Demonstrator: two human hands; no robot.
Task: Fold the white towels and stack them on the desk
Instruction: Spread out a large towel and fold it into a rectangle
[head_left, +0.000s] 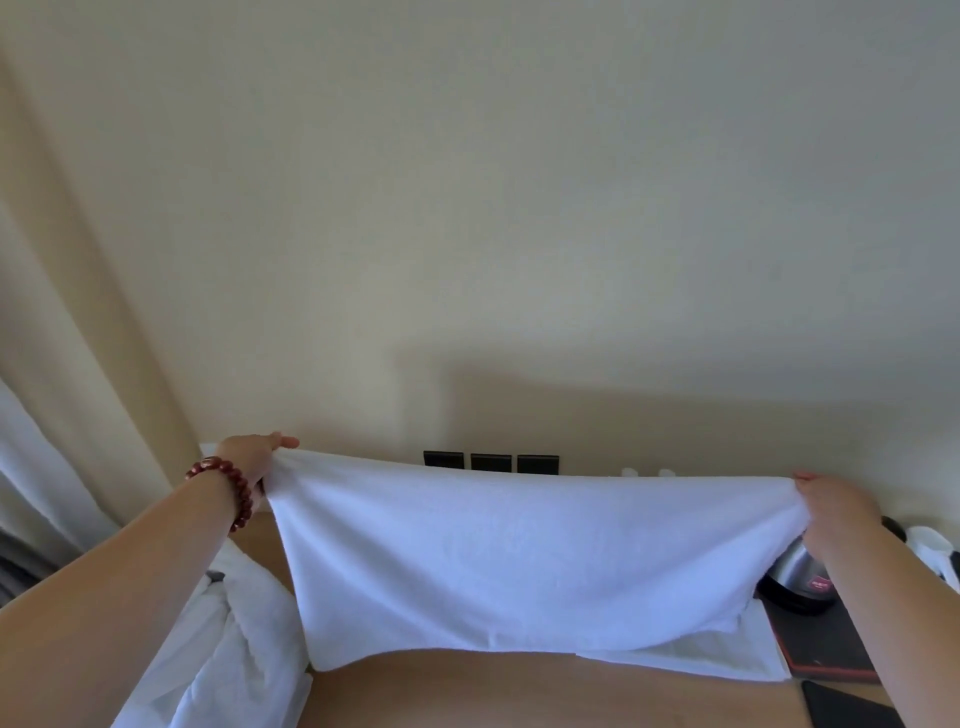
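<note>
I see one white towel (519, 561) held up in the air over the worktop (545, 691), stretched wide, long axis running left to right, top edge near level, slightly lower at the right. It hangs down like a curtain, flat face toward me, bottom hem close above the wood, lower left corner lowest.

Left hand (252, 457) pinches the top left corner, fingers (283, 441) closed on the cloth. A red bead bracelet (228, 491) sits on that wrist. Right hand (826, 512) grips the top right corner, fingers curled round bunched fabric.

A second white towel (691, 660) lies flat on the worktop under the right part of the hanging one, partly hidden by it. To the left, a crumpled white pile (218, 649) of cloth spills off the worktop edge.

Right side: a steel kettle (795, 577) on a dark tray (826, 649), just behind the right forearm; a dark flat object (847, 706) at the bottom right. Three black wall sockets (491, 462) peek over the towel's top edge. Curtain (62, 415) at far left. The hanging towel blocks my view of the middle of the worktop.
</note>
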